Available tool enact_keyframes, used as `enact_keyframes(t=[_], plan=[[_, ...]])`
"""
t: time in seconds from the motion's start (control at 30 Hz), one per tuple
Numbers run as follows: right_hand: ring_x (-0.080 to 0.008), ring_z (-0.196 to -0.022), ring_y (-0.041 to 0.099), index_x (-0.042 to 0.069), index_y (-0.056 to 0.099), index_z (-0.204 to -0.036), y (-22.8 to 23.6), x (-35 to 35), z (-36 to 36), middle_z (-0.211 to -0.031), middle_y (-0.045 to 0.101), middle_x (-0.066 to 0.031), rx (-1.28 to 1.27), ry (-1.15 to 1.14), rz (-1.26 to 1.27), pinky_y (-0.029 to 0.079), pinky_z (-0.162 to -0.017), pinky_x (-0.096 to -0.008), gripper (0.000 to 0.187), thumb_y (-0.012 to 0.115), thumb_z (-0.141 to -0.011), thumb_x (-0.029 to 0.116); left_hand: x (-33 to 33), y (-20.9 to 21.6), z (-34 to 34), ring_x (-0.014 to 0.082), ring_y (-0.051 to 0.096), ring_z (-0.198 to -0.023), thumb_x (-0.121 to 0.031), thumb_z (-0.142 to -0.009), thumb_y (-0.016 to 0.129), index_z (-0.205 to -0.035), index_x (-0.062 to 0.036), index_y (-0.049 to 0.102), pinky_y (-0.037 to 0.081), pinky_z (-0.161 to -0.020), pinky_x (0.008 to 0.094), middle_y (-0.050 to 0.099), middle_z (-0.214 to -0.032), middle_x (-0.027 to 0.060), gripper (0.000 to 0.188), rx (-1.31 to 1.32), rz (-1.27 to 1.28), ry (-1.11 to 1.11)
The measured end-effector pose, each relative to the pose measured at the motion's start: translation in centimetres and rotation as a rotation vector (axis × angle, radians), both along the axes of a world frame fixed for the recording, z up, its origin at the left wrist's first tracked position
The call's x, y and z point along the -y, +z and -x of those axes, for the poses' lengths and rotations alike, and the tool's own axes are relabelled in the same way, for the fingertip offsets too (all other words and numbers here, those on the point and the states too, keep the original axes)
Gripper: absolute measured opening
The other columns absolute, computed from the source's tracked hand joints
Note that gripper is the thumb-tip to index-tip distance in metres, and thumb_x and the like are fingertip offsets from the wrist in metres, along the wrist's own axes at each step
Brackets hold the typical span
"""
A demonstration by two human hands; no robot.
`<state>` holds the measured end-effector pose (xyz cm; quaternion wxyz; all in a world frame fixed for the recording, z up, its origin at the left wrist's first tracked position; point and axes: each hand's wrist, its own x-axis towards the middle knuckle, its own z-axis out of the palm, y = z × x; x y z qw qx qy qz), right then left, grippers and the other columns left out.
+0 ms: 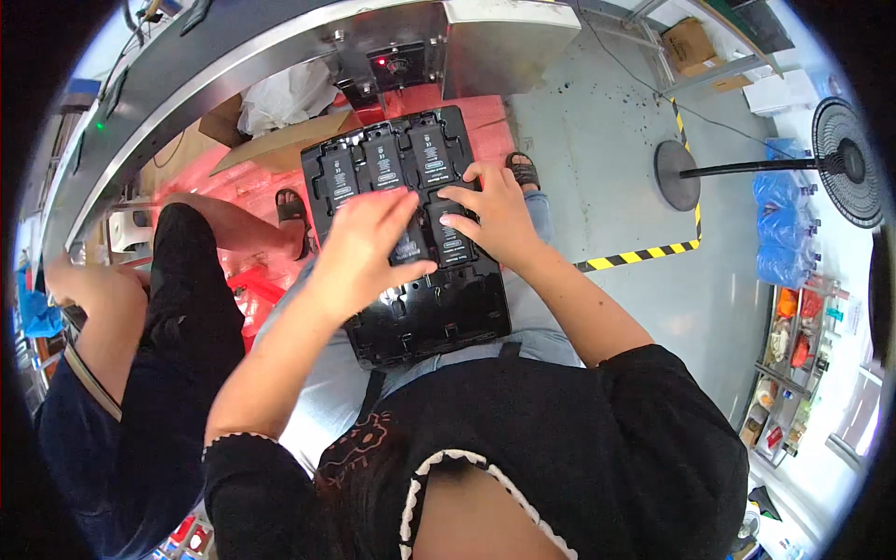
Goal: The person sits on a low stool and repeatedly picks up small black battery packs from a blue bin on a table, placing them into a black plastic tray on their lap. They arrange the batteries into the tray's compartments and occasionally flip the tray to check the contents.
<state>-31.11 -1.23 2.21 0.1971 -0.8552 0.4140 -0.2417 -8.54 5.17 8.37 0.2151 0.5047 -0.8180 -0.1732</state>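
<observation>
A black moulded plastic tray rests across my lap, its near end bare of packs. Several flat black rectangular battery-like packs with pale print sit in its far part, such as one pack in the top row. My left hand grips a dark pack in the second row, thumb at its near edge and fingers at its far end; the hand hides part of it. Beside it, my right hand spreads its fingers over another pack, the fingertips touching around its far end and left side.
A co-worker's bent knee and blurred hand are close on my left. Beyond the tray stand a metal-edged bench and an open cardboard box on pink wrap. A black fan stands at right.
</observation>
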Motion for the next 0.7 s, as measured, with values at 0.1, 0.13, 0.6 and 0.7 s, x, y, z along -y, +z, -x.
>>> enact_keyframes(t=[0.1,0.13,0.6,0.7], plan=[[-0.0326,-0.099,0.052,0.018,0.072,-0.104,1.3,0.7,-0.4,-0.111,0.054,-0.0103,0.079,-0.031,0.067,0.043,-0.086,-0.0422,0.029,0.076,-0.077,0.026,-1.8,-3.9,0.8,0.0301,0.048,-0.126,-0.029,-0.07,0.079,-0.13,-0.0043,0.053,0.03,-0.11,0.0526,0.052,-0.134,0.0134,0.07,0.117,0.016,0.059],[-0.0326,-0.1,0.052,0.018,0.072,-0.104,1.9,0.9,-0.4,-0.112,0.054,-0.0104,0.098,-0.048,0.071,0.043,-0.087,-0.0423,0.028,0.076,-0.077,0.026,-2.1,-4.2,1.0,0.0289,0.047,-0.127,-0.027,-0.072,0.078,-0.131,-0.0054,0.053,0.03,-0.11,0.0539,0.051,-0.135,0.0123,0.067,0.144,0.038,0.087],[-0.0219,-0.087,0.061,0.0,0.068,-0.097,18.4,13.3,-8.4,-0.095,0.065,-0.0106,0.464,0.054,0.518,0.049,-0.077,-0.033,0.015,0.058,-0.093,0.011,-6.1,-6.1,2.0,0.0387,0.017,-0.146,-0.037,-0.085,0.067,-0.145,-0.005,0.038,0.011,-0.114,0.0625,0.022,-0.156,0.0211,0.074,0.15,-0.121,0.189],[-0.0201,-0.086,0.058,-0.002,0.068,-0.099,19.5,21.4,-11.1,-0.096,0.064,-0.0113,0.535,0.072,0.388,0.048,-0.073,-0.0331,0.02,0.062,-0.089,0.014,-6.2,-5.7,2.5,0.0403,0.013,-0.146,-0.04,-0.087,0.064,-0.145,-0.0059,0.038,0.009,-0.112,0.0667,0.019,-0.157,0.0209,0.072,0.214,-0.128,0.184]])
